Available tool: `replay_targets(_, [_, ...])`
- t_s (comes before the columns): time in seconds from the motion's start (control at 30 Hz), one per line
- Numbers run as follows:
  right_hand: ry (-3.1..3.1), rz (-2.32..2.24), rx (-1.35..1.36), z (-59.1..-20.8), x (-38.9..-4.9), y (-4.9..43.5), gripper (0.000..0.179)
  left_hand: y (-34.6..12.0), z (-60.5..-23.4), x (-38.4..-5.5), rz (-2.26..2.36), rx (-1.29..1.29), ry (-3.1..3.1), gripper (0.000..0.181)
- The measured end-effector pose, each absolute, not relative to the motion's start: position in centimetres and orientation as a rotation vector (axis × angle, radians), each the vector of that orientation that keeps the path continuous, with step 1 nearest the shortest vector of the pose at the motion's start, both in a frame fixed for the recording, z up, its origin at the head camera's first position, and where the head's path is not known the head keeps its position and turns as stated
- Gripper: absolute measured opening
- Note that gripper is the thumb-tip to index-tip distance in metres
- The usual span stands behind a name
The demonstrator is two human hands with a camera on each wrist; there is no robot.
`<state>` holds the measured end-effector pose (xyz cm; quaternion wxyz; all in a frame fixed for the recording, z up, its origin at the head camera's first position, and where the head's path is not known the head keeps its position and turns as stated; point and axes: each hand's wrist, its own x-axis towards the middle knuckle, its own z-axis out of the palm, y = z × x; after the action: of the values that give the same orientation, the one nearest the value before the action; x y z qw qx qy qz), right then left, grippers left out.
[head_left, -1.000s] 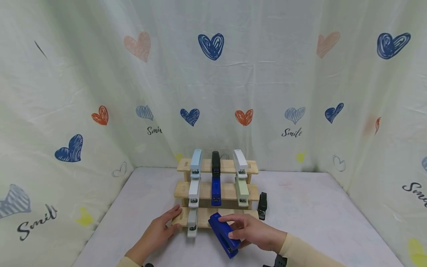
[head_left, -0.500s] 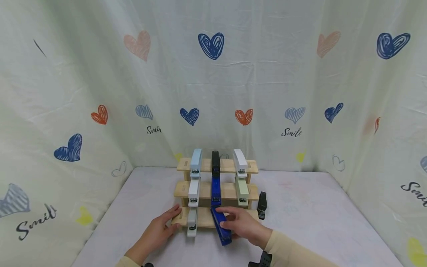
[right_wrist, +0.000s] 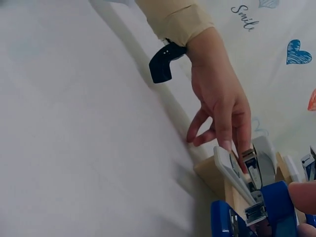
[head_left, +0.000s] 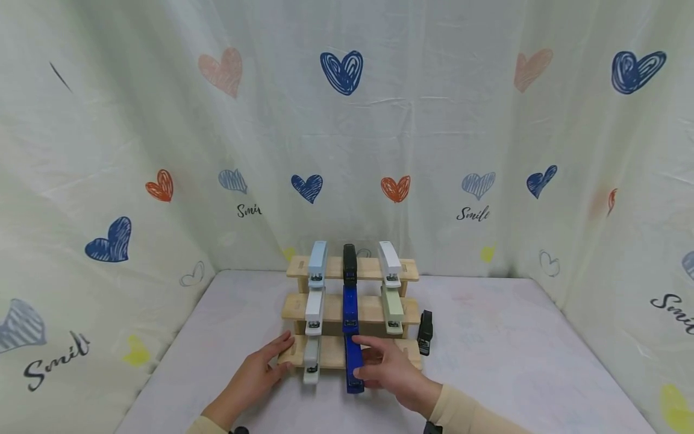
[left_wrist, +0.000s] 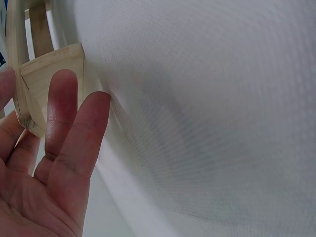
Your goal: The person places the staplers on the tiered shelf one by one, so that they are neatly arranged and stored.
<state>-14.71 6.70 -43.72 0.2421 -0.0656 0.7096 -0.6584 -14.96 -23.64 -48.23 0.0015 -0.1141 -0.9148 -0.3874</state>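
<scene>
On the lowest board of a three-tier wooden rack [head_left: 332,352], a blue stapler [head_left: 353,355] stands lengthwise, its front end past the board's edge. My right hand [head_left: 394,372] grips it from the right side with thumb and fingers. My left hand [head_left: 255,374] holds the left end of that same board between thumb and fingers; in the left wrist view two of its fingers [left_wrist: 61,113] reach out straight beside the wood. A pale grey stapler [head_left: 311,355] sits left of the blue one. The right wrist view shows the blue stapler's front end [right_wrist: 279,202] beside my right fingertips [right_wrist: 303,197].
Above, the middle board carries a white stapler [head_left: 314,310], another blue stapler [head_left: 350,307] and a green stapler [head_left: 393,306]. On top stand light blue [head_left: 317,260], black [head_left: 349,265] and white staplers [head_left: 389,260]. A small black stapler [head_left: 425,331] lies right of the rack.
My right hand has brought the blue stapler up and left onto the lowest board and turned it from slanted to nearly straight. My left hand has stayed on the rack.
</scene>
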Motion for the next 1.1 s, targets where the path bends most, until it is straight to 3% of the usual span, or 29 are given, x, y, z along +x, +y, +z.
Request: replay_targets(1.1, [1.908, -1.93, -0.222, -44.71, -14.32, 5.6, 0.061, -23.52, -48.17, -14.89, -1.183, -0.316, -2.896, 0.051])
